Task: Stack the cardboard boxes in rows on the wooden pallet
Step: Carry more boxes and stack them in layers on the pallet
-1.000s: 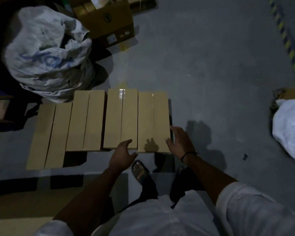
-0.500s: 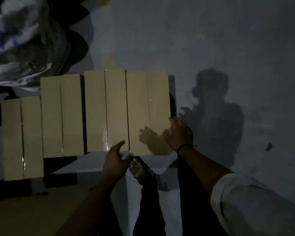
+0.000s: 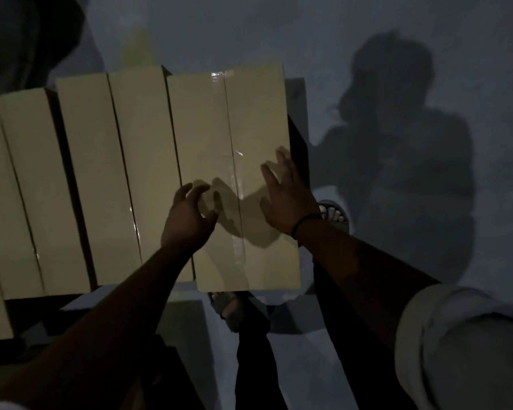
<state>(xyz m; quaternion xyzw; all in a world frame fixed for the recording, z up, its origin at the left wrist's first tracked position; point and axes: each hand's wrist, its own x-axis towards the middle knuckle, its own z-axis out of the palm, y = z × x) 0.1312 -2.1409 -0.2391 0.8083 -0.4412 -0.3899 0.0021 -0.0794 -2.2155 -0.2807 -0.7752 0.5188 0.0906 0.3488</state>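
- Grey concrete floor [image 3: 367, 39] is filling the upper and right of the frame, smooth and dull, and is carrying the person's shadow [image 3: 397, 128] at right of centre.
- A dark, crumpled sack [image 3: 27, 39] is sitting in the upper left corner, just behind the row; detail is lost in the gloom.
- Two sandalled feet are showing: one [image 3: 333, 214] just right of the box edge, one [image 3: 228, 306] just below its near end.
- A white sleeve [image 3: 456, 350] is bunching at lower right; a black wristband [image 3: 305, 223] is circling the right wrist.
- Long tan cardboard boxes are lying side by side across the left and centre: a left box [image 3: 21, 196], a middle box [image 3: 116, 173] and the rightmost box [image 3: 219, 128], all flat-topped with sharp edges. What they are resting on is too dark to tell.
- Glossy clear tape [image 3: 237, 232] is running down the rightmost box's centre seam and catching light.
- The left hand [image 3: 187, 220] is hovering over that box with fingers spread and loosely curved, gripping nothing; contact is unclear.
- The right hand [image 3: 285, 199] is lying at the box's right edge, fingers straight and splayed.
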